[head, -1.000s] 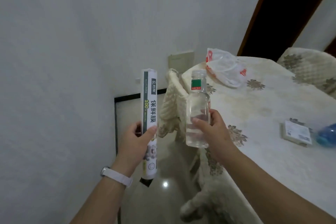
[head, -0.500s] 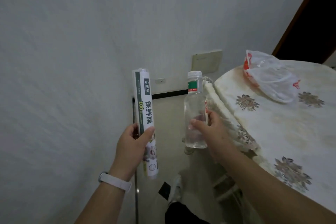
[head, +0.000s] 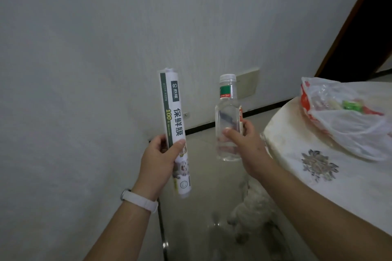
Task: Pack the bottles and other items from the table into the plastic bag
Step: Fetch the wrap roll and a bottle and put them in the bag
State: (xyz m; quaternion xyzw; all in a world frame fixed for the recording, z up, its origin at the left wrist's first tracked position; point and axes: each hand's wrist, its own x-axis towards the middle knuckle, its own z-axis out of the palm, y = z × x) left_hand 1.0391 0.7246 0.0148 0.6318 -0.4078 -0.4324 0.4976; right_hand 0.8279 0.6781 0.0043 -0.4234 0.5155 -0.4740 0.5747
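My left hand (head: 156,160) grips a white roll of cling film (head: 174,125) upright, with green print on its wrapper, held in the air left of the table. My right hand (head: 244,144) grips a clear plastic bottle (head: 228,116) with a white cap and a green and red label, upright and off the table's left edge. A translucent white plastic bag (head: 347,121) with red print lies on the table (head: 318,178) at the right; a green packet shows through it.
The table carries a cream cloth with flower patterns. A white wall stands close on the left and behind. A pale tiled floor lies below my hands. A fluffy white cover (head: 252,212) hangs under the table edge. A dark doorway (head: 364,34) is at the upper right.
The view has swung left, so the table and bag have slid toward the right edge. Both hands keep holding the roll and the bottle upright side by side.
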